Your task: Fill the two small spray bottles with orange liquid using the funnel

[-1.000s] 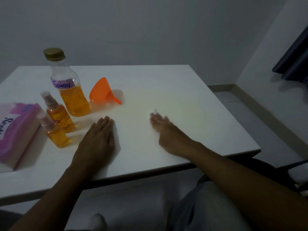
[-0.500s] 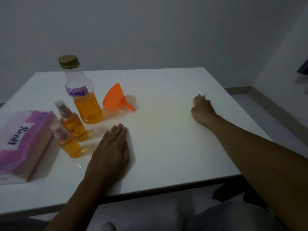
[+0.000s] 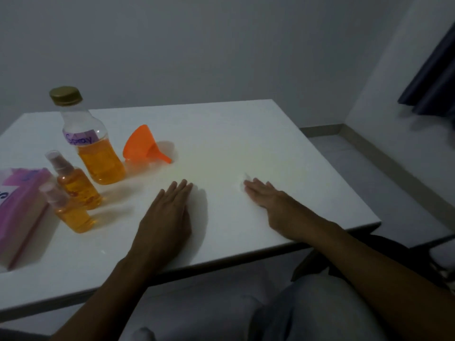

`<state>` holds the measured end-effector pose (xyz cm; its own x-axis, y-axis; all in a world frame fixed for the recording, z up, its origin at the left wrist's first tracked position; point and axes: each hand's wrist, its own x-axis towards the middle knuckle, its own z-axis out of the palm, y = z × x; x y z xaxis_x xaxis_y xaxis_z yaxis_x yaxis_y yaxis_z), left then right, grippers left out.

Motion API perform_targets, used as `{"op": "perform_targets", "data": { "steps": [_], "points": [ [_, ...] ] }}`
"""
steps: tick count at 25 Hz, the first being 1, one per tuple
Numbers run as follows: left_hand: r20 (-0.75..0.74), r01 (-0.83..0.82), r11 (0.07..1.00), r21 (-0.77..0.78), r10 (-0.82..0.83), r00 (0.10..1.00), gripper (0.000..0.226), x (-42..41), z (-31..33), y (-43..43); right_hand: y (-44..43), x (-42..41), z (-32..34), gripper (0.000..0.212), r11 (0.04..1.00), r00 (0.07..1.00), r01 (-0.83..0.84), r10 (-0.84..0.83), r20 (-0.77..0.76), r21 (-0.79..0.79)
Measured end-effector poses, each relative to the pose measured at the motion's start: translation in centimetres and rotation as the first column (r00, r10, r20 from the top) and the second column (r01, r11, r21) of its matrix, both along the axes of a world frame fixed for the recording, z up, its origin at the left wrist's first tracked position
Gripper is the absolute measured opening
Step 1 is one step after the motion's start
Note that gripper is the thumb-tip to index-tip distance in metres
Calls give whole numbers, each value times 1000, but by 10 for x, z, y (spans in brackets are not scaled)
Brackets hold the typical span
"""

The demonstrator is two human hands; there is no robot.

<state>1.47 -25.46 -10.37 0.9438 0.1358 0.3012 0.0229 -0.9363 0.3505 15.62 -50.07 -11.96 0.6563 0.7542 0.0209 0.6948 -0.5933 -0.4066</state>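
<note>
Two small clear spray bottles stand at the table's left, one farther back [image 3: 77, 189] and one nearer [image 3: 71, 216], both holding orange liquid and capped with pump tops. Behind them stands a larger bottle [image 3: 98, 153] with a gold cap and a purple "Spray" label, about half full of orange liquid. To its right an orange funnel [image 3: 140, 143] lies on its side. My left hand [image 3: 170, 212] rests flat and empty on the table, right of the small bottles. My right hand [image 3: 273, 200] presses flat on the table, with a small white tissue piece [image 3: 242, 184] showing at its fingertips.
A pink tissue pack [image 3: 19, 207] lies at the left edge of the white table [image 3: 246, 134]. The table's near edge runs under my forearms. A grey wall is behind, floor and a dark curtain [image 3: 433, 77] are to the right, and my lap is below.
My right hand swept out to the table's right side with fingers curled, then came back toward the middle and lies flat. The left hand stayed put. The head view shifted.
</note>
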Motion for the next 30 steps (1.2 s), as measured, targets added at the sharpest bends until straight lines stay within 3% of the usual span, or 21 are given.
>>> {"op": "perform_targets", "data": {
  "steps": [4, 7, 9, 11, 17, 22, 25, 28, 30],
  "points": [
    [12, 163, 986, -38, -162, 987, 50, 36, 17, -82, -98, 8, 10, 74, 882, 905, 415, -426, 2, 222],
    [-68, 276, 960, -44, -279, 958, 53, 66, 19, -141, -174, -5, 14, 57, 695, 755, 567, -653, 58, 441],
    [-96, 322, 947, -10, -321, 942, 55, 82, 17, -171, -213, -10, 9, 53, 599, 674, 633, -738, 30, 491],
    [-89, 351, 936, 32, -347, 934, 56, 95, 12, -192, -239, -12, -8, 51, 528, 618, 721, -783, -72, 449],
    [-127, 398, 908, 132, -383, 915, 60, 103, -15, -218, -287, -12, -122, 45, 373, 384, 921, -832, -399, 110],
    [-92, 388, 909, 151, -378, 921, 56, 103, -10, -220, -299, -11, -190, 35, 334, 243, 921, -895, -373, -200],
    [-112, 395, 908, 140, -382, 917, 55, 106, -14, -223, -297, -17, -220, 36, 413, 273, 830, -887, -372, -375],
    [-99, 396, 907, 145, -385, 918, 54, 107, -16, -221, -298, -24, -226, 32, 416, 289, 859, -875, -387, -298],
    [-90, 387, 910, 150, -377, 922, 52, 108, -15, -223, -300, -20, -204, 28, 274, 194, 953, -882, -429, -132]
  ]
}}
